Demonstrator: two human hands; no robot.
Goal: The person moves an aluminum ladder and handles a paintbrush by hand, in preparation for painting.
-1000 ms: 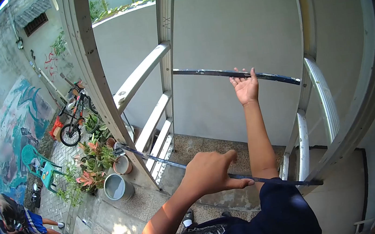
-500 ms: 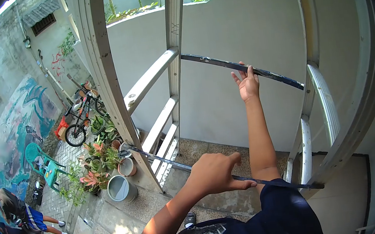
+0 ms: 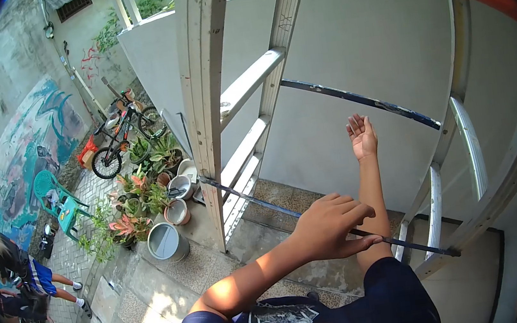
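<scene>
On ladder rail (image 3: 270, 92): illegible scrawl (image 3: 285, 22); left hand (image 3: 336, 226) gripping nearer dark bar (image 3: 253, 199).

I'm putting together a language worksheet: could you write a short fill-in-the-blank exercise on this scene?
1. The left hand is at the ____ (nearer/farther) dark bar.
2. The open right hand is ____ (touching/apart from) the farther dark bar.
3. The camera wearer's shirt is dark ____ (blue/green).

Missing words: nearer; apart from; blue.
</scene>
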